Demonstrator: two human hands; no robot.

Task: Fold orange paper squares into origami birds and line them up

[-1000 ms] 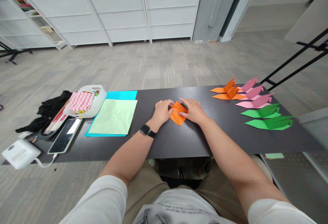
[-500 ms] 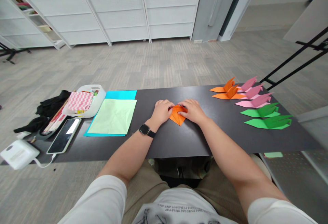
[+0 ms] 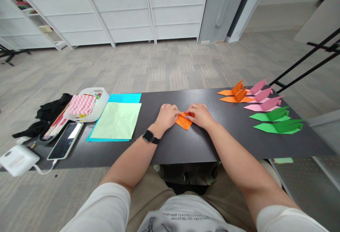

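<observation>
A folded piece of orange origami paper (image 3: 184, 122) lies on the dark table, one corner pointing towards me. My left hand (image 3: 169, 116) grips its left side, fingers closed at the upper edge. On the other side, my right hand (image 3: 199, 114) pinches the paper's upper right part between thumb and fingers. The far edge of the paper is partly hidden by the fingertips. A black watch (image 3: 150, 136) is on my left wrist.
Folded orange (image 3: 236, 97), pink (image 3: 264, 104) and green paper birds (image 3: 280, 126) stand at the right. Left are light green paper (image 3: 116, 121) over blue sheets (image 3: 126, 98), a white basket (image 3: 102, 106), a phone (image 3: 65, 141) and a white charger (image 3: 19, 160).
The top part of the orange paper has been folded down towards me, so less of it shows between my hands. Both hands stay in nearly the same place.
</observation>
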